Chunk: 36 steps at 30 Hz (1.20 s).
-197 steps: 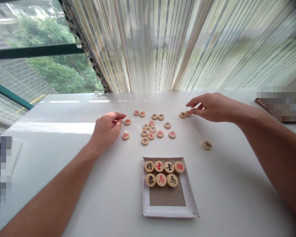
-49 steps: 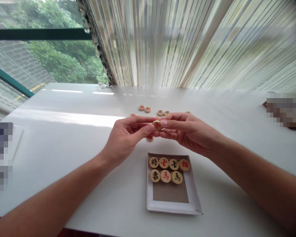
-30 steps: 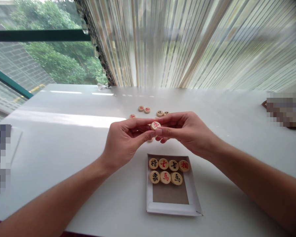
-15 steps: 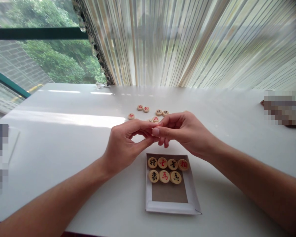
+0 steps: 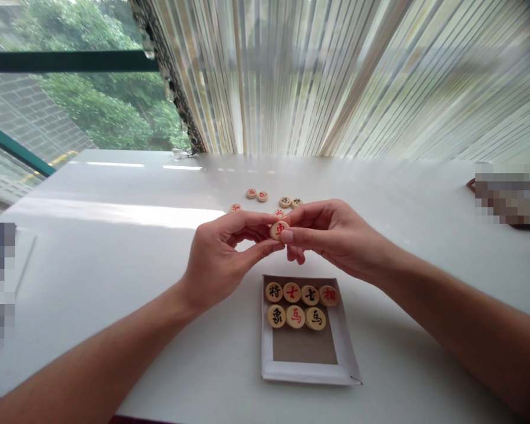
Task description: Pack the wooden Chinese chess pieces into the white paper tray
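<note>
Between my two hands, above the table, is a round wooden Chinese chess piece [image 5: 277, 229] with a red character facing me. My left hand [image 5: 223, 253] pinches it from the left with thumb and forefinger. From the right, my right hand [image 5: 331, 235] grips it too, the thumb covering part of its face. Just below the hands lies a shallow white box [image 5: 307, 372] with a brown bottom. Inside its far part sit two rows of chess pieces [image 5: 295, 317], marked in red and black, with bare bottom showing nearer to me.
Farther back on the white table [image 5: 115, 265] lie several loose chess pieces [image 5: 262, 196], some partly behind my hands. A string curtain [image 5: 282, 76] and a window stand beyond the table. A blurred-out brown object [image 5: 512, 197] is at the right edge.
The piece's red face now shows between my fingers, where my right thumb hid it before. My right thumb has shifted slightly right. The box and its pieces stay put.
</note>
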Each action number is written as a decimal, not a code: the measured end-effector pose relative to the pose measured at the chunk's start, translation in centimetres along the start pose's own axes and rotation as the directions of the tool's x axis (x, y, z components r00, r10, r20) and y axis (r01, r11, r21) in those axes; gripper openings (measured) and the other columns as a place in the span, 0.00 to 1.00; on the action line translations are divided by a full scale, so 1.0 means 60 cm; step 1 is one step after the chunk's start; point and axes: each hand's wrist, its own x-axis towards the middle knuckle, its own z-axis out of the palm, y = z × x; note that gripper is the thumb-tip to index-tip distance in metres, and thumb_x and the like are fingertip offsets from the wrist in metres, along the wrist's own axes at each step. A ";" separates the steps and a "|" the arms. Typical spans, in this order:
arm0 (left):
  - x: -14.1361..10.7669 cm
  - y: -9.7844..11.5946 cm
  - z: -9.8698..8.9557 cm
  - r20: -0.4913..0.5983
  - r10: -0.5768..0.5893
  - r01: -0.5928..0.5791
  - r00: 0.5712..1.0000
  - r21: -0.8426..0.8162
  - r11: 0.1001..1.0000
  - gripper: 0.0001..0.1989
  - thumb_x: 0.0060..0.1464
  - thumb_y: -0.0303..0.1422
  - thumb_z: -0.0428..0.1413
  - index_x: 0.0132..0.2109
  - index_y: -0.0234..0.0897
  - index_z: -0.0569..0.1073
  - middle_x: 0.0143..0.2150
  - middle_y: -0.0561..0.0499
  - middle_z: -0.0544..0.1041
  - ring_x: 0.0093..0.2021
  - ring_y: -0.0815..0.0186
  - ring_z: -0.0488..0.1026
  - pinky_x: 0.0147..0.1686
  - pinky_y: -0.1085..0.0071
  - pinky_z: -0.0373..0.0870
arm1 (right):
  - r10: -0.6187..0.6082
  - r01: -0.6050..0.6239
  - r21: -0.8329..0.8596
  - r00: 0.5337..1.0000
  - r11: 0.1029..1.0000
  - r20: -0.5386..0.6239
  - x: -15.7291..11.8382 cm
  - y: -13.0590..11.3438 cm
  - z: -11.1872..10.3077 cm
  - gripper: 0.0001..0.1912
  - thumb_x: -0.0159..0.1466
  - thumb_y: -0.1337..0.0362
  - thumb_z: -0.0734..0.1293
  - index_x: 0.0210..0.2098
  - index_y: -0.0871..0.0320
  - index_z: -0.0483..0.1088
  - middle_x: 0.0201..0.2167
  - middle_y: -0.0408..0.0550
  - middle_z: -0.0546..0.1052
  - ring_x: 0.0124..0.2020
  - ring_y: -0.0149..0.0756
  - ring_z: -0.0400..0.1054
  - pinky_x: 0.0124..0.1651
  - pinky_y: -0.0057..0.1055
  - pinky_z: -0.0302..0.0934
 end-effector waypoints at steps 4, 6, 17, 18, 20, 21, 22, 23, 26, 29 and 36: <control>-0.002 0.001 0.003 -0.008 0.014 -0.013 1.000 0.007 1.000 0.14 0.55 0.23 0.71 0.48 0.37 0.85 0.41 0.51 0.87 0.40 0.68 0.86 0.45 0.75 0.86 | 0.019 -0.019 -0.013 0.999 1.000 -0.036 -0.001 0.001 0.004 0.13 0.52 0.67 0.86 0.32 0.60 0.82 0.25 0.43 0.81 0.27 0.29 0.75 0.31 0.23 0.71; -0.002 0.002 0.005 -0.013 0.020 -0.020 1.000 0.023 1.000 0.14 0.55 0.23 0.72 0.48 0.37 0.85 0.41 0.51 0.87 0.39 0.68 0.86 0.44 0.75 0.86 | 0.021 -0.022 -0.020 0.999 1.000 -0.044 -0.001 0.001 0.006 0.14 0.50 0.67 0.87 0.31 0.60 0.82 0.24 0.43 0.81 0.26 0.29 0.75 0.30 0.23 0.71; -0.006 0.002 0.004 0.009 0.065 -0.066 0.998 0.143 0.987 0.11 0.58 0.29 0.70 0.49 0.40 0.84 0.39 0.49 0.87 0.38 0.63 0.85 0.43 0.65 0.87 | -0.041 0.035 -0.143 0.999 0.989 -0.034 -0.003 -0.008 0.009 0.15 0.54 0.56 0.85 0.30 0.60 0.83 0.23 0.45 0.81 0.24 0.32 0.75 0.29 0.28 0.72; -0.006 0.001 0.003 0.013 0.069 -0.071 0.998 0.153 0.986 0.12 0.58 0.29 0.70 0.49 0.41 0.84 0.39 0.49 0.87 0.38 0.63 0.85 0.43 0.65 0.87 | -0.044 0.039 -0.151 0.999 0.988 -0.031 -0.003 -0.008 0.009 0.15 0.54 0.56 0.85 0.30 0.60 0.83 0.23 0.45 0.81 0.24 0.32 0.75 0.29 0.28 0.72; -0.006 0.000 0.002 0.016 0.069 -0.071 0.997 0.160 0.985 0.12 0.58 0.29 0.71 0.49 0.40 0.84 0.38 0.49 0.86 0.38 0.64 0.84 0.43 0.66 0.87 | -0.056 0.052 -0.169 0.998 0.984 -0.019 -0.003 -0.007 0.006 0.14 0.55 0.56 0.84 0.31 0.60 0.84 0.23 0.46 0.82 0.25 0.33 0.76 0.30 0.28 0.73; -0.006 -0.001 0.001 0.015 0.065 -0.066 0.998 0.157 0.985 0.12 0.57 0.29 0.71 0.49 0.40 0.84 0.39 0.49 0.86 0.38 0.64 0.85 0.43 0.67 0.87 | -0.065 0.061 -0.180 0.998 0.982 -0.012 -0.003 -0.007 0.005 0.14 0.56 0.56 0.84 0.32 0.60 0.85 0.23 0.46 0.82 0.25 0.33 0.76 0.31 0.28 0.73; -0.006 -0.001 0.001 0.013 0.060 -0.061 0.998 0.153 0.986 0.12 0.57 0.29 0.71 0.49 0.40 0.85 0.39 0.49 0.86 0.38 0.64 0.85 0.43 0.67 0.87 | -0.075 0.073 -0.190 0.997 0.979 -0.004 -0.003 -0.006 0.003 0.13 0.58 0.56 0.83 0.34 0.59 0.85 0.24 0.46 0.82 0.25 0.33 0.76 0.31 0.28 0.73; -0.006 -0.002 0.001 0.010 0.057 -0.058 0.998 0.148 0.987 0.12 0.57 0.29 0.71 0.49 0.40 0.85 0.39 0.49 0.86 0.38 0.63 0.85 0.42 0.67 0.87 | -0.084 0.083 -0.200 0.996 0.976 0.007 -0.003 -0.006 0.001 0.13 0.58 0.56 0.83 0.36 0.59 0.86 0.25 0.47 0.83 0.26 0.34 0.77 0.32 0.29 0.74; -0.005 -0.003 0.000 -0.003 0.055 -0.054 0.998 0.143 0.988 0.12 0.56 0.29 0.72 0.48 0.39 0.85 0.39 0.49 0.87 0.39 0.63 0.85 0.42 0.67 0.87 | -0.100 0.103 -0.230 0.995 0.968 0.024 -0.004 -0.007 -0.002 0.13 0.60 0.56 0.82 0.39 0.58 0.87 0.27 0.48 0.84 0.28 0.35 0.78 0.34 0.30 0.75; -0.005 -0.006 -0.001 -0.018 0.057 -0.054 0.998 0.136 0.989 0.13 0.54 0.28 0.73 0.47 0.38 0.85 0.40 0.48 0.86 0.39 0.64 0.85 0.42 0.69 0.86 | -0.099 0.103 -0.257 0.995 0.961 0.029 -0.004 -0.011 -0.004 0.14 0.59 0.54 0.82 0.40 0.57 0.87 0.28 0.49 0.85 0.29 0.36 0.79 0.35 0.32 0.76; -0.002 -0.013 -0.006 -0.030 0.053 -0.049 0.998 0.115 0.992 0.14 0.55 0.28 0.72 0.49 0.37 0.85 0.42 0.47 0.87 0.40 0.63 0.86 0.45 0.67 0.87 | -0.107 0.104 -0.263 0.994 0.959 0.002 -0.003 -0.016 -0.003 0.18 0.56 0.55 0.84 0.42 0.57 0.87 0.33 0.50 0.86 0.33 0.40 0.81 0.39 0.37 0.79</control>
